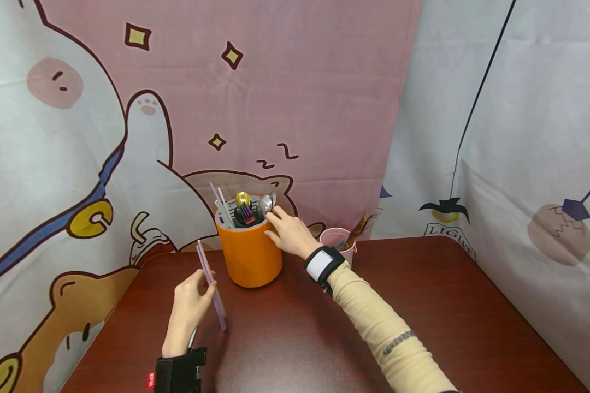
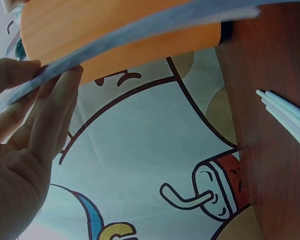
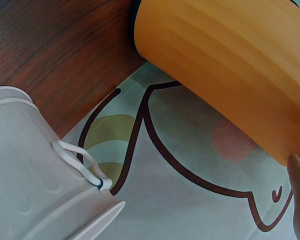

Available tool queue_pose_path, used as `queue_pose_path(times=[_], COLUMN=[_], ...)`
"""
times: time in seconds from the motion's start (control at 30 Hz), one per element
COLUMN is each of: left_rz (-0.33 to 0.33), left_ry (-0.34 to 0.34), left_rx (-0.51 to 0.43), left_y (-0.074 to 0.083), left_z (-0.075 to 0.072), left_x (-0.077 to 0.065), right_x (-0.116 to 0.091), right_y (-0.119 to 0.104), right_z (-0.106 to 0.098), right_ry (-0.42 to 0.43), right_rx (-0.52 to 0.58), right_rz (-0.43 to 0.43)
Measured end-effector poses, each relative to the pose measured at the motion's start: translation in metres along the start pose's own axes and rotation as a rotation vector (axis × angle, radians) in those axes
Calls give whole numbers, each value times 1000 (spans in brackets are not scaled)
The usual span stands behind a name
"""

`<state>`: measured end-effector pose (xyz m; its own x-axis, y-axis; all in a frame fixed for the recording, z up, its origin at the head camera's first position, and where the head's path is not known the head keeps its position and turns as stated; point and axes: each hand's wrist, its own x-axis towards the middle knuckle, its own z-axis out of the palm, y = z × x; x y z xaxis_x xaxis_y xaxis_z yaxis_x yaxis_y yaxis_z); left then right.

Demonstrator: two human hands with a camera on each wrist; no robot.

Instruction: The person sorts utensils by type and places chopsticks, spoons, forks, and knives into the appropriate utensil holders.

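Note:
In my left hand (image 1: pixel 192 305) is a pair of lilac chopsticks (image 1: pixel 211 284), pinched between thumb and fingers and held tilted over the table. They cross the left wrist view as a blurred stripe. Beyond them an orange cutlery holder (image 1: pixel 249 256) stands upright with a grey slotted top. My right hand (image 1: pixel 292 232) grips its right rim, thumb on the outer wall and fingertips by a silver spoon (image 1: pixel 265 204). A gold spoon (image 1: pixel 243 198), a dark utensil (image 1: pixel 246 216) and several pale sticks (image 1: pixel 223 206) stand in the holder.
To the right of the holder stands a small pink pail (image 1: pixel 335 237) with utensils (image 1: pixel 358 229) leaning out. Several pale tapered sticks (image 2: pixel 285 112) lie on the brown table (image 1: pixel 413 305). Printed cloth (image 1: pixel 314 98) hangs close behind and beside the table.

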<state>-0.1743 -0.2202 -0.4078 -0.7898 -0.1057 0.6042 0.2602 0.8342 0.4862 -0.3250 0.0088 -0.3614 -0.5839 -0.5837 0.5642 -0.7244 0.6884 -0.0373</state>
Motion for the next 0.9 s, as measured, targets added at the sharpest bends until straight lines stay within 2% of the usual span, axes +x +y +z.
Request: queue_pose_path(times=[0.17, 0.43, 0.9], left_rz=[10, 54, 37], left_ry=[-12, 27, 28], left_rx=[4, 34, 35], left_y=[0, 2, 8], left_z=[-2, -4, -12], left_x=[0, -1, -1], right_x=[0, 0, -1], right_y=[0, 0, 1], right_z=[0, 0, 2], right_ry=[-3, 1, 13], right_rx=[-5, -12, -13], right_rz=[3, -1, -8])
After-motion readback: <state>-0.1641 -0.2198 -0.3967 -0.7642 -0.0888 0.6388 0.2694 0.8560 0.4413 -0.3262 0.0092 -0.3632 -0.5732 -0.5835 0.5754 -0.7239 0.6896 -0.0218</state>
